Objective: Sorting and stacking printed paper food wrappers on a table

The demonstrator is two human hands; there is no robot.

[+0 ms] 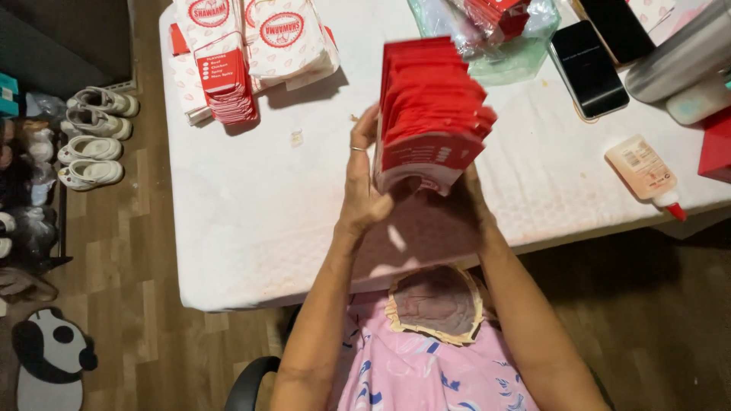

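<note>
above the white table (pixel 251 205), both hands clasp a red bag stack (pixel 430 114).

Just one view here, a head cam looking pretty much straight down from above the person's lap. It faces the near edge of the white table (pixel 251 228), close in, with wooden floor (pixel 137 320) showing left and right, shoes (pixel 91 137) far left.
</note>
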